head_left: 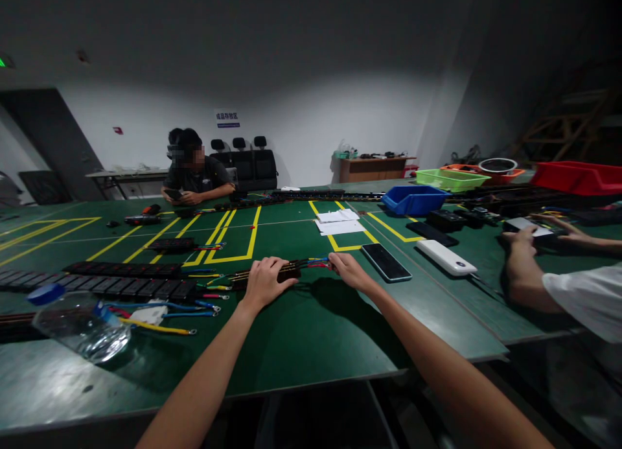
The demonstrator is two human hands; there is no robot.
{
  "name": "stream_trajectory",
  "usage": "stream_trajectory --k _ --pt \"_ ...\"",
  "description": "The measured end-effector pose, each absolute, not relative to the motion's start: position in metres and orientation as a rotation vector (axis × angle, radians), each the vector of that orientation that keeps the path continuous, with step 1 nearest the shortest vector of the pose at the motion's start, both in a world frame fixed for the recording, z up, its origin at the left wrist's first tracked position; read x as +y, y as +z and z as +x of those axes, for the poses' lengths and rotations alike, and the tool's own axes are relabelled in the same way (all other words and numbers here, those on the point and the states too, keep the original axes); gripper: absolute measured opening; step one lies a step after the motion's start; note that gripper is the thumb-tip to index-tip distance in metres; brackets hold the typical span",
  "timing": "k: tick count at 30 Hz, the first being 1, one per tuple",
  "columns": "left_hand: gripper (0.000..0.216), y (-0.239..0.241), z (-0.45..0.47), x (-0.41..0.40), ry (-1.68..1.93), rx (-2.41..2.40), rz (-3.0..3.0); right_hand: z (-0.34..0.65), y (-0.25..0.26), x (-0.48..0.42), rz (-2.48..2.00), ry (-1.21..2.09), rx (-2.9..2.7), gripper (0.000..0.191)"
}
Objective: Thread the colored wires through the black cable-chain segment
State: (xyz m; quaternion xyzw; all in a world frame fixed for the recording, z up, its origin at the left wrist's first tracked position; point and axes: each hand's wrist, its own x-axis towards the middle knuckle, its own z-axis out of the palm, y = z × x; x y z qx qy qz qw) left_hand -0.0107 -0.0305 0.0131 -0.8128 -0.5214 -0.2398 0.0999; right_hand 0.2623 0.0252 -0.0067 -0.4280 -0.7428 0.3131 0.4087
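On the green table (301, 332), the left hand (265, 282) is curled down over a black terminal strip (290, 271), fingers closed on it. The right hand (348, 271) pinches the coloured wires (317, 263) at the strip's right end. Just beside that hand lies a phone (386, 262) and, farther right, a white power bank (446, 257).
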Motion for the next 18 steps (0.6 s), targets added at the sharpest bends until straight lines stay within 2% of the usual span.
stream_trajectory --k 18 --pt "0.05 0.0114 -0.0122 -0.0286 -0.685 -1.583 -2.421 0.2645 -0.0052 0.024 -1.07 0.767 -1.958 0.061"
